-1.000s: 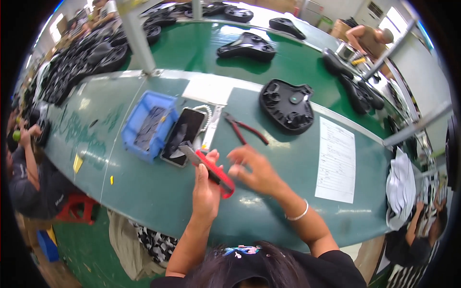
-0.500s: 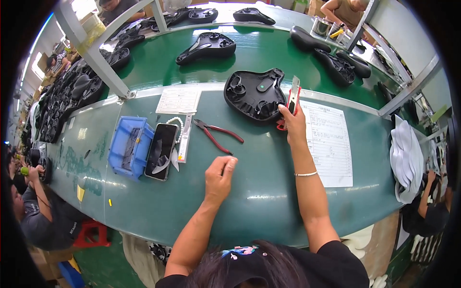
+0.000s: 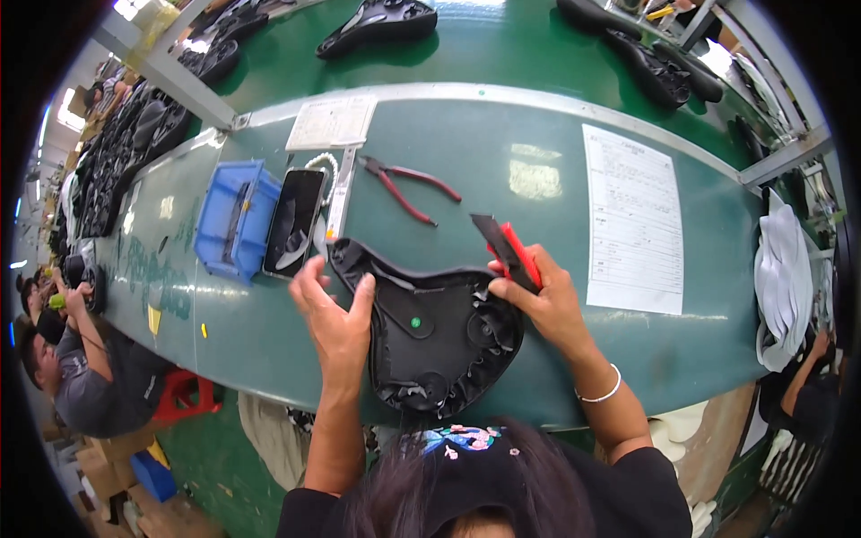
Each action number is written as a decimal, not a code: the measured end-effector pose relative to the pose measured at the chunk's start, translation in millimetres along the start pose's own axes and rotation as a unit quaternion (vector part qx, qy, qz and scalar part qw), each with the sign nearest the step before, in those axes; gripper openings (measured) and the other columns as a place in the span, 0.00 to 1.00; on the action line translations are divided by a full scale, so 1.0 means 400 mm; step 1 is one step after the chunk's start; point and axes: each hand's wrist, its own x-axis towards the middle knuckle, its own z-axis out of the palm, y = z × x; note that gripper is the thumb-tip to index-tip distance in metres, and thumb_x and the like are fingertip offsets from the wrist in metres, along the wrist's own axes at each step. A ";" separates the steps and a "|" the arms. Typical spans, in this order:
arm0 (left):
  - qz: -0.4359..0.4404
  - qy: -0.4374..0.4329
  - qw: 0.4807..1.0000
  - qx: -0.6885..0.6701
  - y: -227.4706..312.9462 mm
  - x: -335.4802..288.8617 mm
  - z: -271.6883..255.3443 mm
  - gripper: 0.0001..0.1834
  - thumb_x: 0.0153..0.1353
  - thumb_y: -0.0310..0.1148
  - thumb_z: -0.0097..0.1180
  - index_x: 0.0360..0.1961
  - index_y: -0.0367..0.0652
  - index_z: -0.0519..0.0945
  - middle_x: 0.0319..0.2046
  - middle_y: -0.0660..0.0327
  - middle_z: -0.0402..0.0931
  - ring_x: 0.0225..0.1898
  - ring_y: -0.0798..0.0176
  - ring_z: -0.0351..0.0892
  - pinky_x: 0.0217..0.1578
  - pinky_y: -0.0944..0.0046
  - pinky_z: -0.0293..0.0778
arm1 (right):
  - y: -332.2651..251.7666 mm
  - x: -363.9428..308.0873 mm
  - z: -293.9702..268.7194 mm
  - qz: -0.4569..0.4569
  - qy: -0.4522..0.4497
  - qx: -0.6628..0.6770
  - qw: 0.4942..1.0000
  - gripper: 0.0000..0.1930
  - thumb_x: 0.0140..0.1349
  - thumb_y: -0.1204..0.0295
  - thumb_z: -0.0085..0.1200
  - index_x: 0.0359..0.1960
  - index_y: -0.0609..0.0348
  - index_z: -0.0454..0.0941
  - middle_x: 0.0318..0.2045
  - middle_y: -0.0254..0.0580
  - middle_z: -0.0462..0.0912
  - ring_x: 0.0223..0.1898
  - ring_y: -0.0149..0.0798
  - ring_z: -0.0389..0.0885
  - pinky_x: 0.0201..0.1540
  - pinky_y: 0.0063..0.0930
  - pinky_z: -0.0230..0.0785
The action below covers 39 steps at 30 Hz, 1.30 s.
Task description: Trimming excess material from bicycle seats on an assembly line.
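Black saddle point(image 3: 417, 314), underside up, being seen at near edge of table point(image 3: 260, 332); left hand point(image 3: 336, 327) being held with fingers spread beside narrow end (contact unclear); red-and-black knife point(image 3: 516, 255) being grasped by right hand point(image 3: 545, 300), blade point(image 3: 485, 230) best being angled clear of left fingers

We look from the head of the person point(image 3: 619, 498), through the left one of two fisheye cameras, steeply down and somewhat forward. The hair point(image 3: 387, 475) lies nearest to us, at the lower edge. Farther are the left hand point(image 3: 338, 334) and the right hand point(image 3: 554, 303), above the bench point(image 3: 529, 217), whose far edge bends into an arc. At the top, we see the green table point(image 3: 502, 58) beyond. Our wide view reaches also a co-worker point(image 3: 97, 381) at the left rim.
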 end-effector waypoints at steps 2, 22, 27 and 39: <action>0.151 -0.023 0.988 0.020 0.080 0.018 -0.019 0.09 0.58 0.32 0.59 0.36 0.38 0.77 0.32 0.59 0.72 0.38 0.60 0.70 0.40 0.62 0.67 | 0.014 -0.006 -0.006 -0.018 0.033 -0.043 0.998 0.16 0.57 0.68 0.63 0.43 0.61 0.74 0.28 0.30 0.78 0.26 0.21 0.70 0.31 0.19 0.66; 0.289 -0.233 0.928 -0.035 0.156 -0.035 0.105 0.14 0.51 0.30 0.57 0.12 0.42 0.67 0.16 0.60 0.65 0.26 0.57 0.64 0.31 0.58 0.60 | -0.052 -0.159 -0.106 -0.182 -0.074 -0.365 0.910 0.30 0.53 0.74 0.62 0.61 0.51 0.69 0.23 0.42 0.73 0.20 0.41 0.70 0.21 0.33 0.65; 0.248 -0.267 0.928 -0.082 0.152 -0.025 0.096 0.15 0.50 0.29 0.56 0.13 0.38 0.66 0.16 0.60 0.67 0.25 0.58 0.65 0.33 0.59 0.61 | -0.086 -0.189 -0.103 -0.165 -0.083 -0.442 0.878 0.30 0.54 0.72 0.62 0.61 0.46 0.70 0.20 0.39 0.70 0.18 0.39 0.68 0.20 0.32 0.63; 0.155 -0.365 0.898 -0.190 0.122 -0.002 0.047 0.12 0.54 0.30 0.55 0.17 0.37 0.74 0.17 0.63 0.71 0.25 0.65 0.67 0.31 0.65 0.62 | -0.093 -0.164 -0.101 -0.182 -0.090 -0.476 0.856 0.29 0.55 0.69 0.62 0.61 0.46 0.70 0.19 0.37 0.68 0.15 0.39 0.67 0.18 0.33 0.60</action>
